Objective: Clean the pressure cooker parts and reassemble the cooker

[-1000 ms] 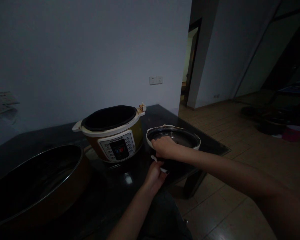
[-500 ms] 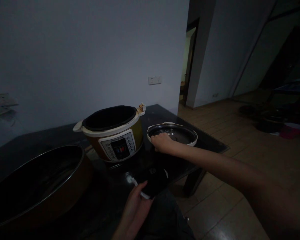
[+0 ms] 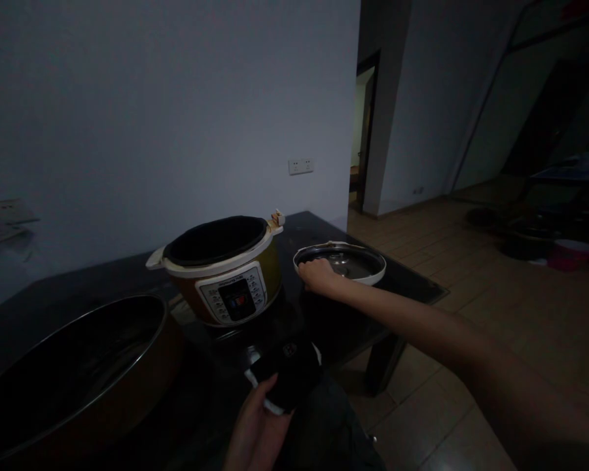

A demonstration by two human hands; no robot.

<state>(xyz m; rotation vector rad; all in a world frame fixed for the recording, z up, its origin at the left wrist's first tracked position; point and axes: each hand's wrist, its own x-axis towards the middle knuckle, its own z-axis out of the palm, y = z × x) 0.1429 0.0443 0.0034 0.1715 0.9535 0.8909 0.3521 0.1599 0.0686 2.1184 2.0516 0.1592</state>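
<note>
My left hand grips a black, flat piece with white edges and a small emblem, low over the table's front edge; its kind is too dark to make out. My right hand reaches across and closes at the left rim of a round pressure cooker lid, which lies with its metal inner side up. The fingertips there are hidden from me. Left of the lid stands the uncovered electric pressure cooker, with a white rim, a button panel and a dark inside.
A large brown pan takes up the left front of the dark table. Behind is a wall with a socket. A doorway opens farther back, and a pink basin sits on the tiled floor.
My left hand and the black piece have shifted slightly left and toward me. The view has tilted up a little. My right hand stays at the lid's rim.
</note>
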